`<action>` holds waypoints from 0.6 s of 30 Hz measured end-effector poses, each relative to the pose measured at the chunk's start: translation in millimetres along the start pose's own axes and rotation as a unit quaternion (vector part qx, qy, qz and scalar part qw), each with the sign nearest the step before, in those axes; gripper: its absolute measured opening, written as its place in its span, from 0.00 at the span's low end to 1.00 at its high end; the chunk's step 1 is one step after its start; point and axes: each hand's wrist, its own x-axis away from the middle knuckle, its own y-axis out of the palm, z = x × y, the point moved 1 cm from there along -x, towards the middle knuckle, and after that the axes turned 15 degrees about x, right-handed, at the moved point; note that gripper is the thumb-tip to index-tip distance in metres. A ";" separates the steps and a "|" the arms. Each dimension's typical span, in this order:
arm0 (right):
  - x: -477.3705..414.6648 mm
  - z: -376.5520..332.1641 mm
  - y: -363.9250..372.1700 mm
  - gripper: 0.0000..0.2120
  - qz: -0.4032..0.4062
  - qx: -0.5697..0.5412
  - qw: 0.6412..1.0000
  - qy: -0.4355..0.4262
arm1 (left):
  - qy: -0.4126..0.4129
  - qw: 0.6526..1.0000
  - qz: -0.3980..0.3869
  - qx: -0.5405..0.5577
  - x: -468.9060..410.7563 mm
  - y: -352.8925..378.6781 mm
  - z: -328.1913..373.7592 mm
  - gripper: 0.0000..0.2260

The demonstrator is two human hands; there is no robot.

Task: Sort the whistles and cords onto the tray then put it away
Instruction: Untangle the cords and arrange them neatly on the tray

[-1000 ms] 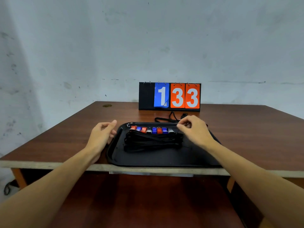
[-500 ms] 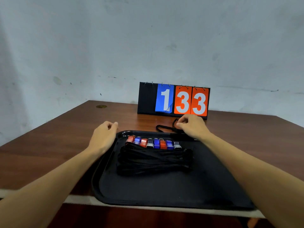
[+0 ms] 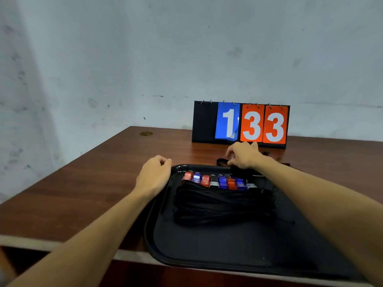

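A black tray (image 3: 217, 245) lies on the brown table, its near edge hanging over the table's front. Across its far part runs a row of several red, blue and silver whistles (image 3: 219, 181), and a bundle of black cords (image 3: 223, 206) lies just in front of them. Another loose black cord (image 3: 220, 161) lies on the table behind the tray's far rim. My right hand (image 3: 244, 155) reaches over that rim with its fingers closed down on this cord. My left hand (image 3: 154, 176) rests curled beside the tray's far left corner, holding nothing.
A flip scoreboard (image 3: 240, 124) reading 1 and 33 stands at the back of the table (image 3: 93, 183), just beyond my right hand. More of the loose cord (image 3: 285, 163) trails to the right of my wrist. A pale wall rises behind.
My right hand left the right end of the whistle row and moved back past the tray's far rim onto the loose cord. My head came closer to the table. The left hand stayed.
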 end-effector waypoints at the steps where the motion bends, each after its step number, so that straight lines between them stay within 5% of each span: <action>1: -0.6 0.0 -2.7 0.10 0.005 0.008 1.000 -0.004 | 0.002 1.000 0.000 0.003 0.3 -0.1 0.1 0.12; 7: 9.1 7.9 -44.1 0.09 0.222 -0.073 0.971 0.053 | 0.049 0.998 0.038 0.003 6.6 -1.6 6.1 0.11; 11: 32.9 17.3 -68.3 0.09 0.268 -0.072 0.961 0.017 | 0.110 0.988 0.079 -0.069 22.6 -8.0 20.2 0.11; 15: 56.4 18.1 -105.8 0.08 0.312 -0.188 0.931 0.013 | 0.172 0.983 0.022 -0.051 32.2 -9.4 60.3 0.08; 18: 79.4 12.5 -132.9 0.08 0.336 -0.236 0.912 0.005 | 0.172 0.983 -0.065 0.006 48.4 -4.3 108.6 0.18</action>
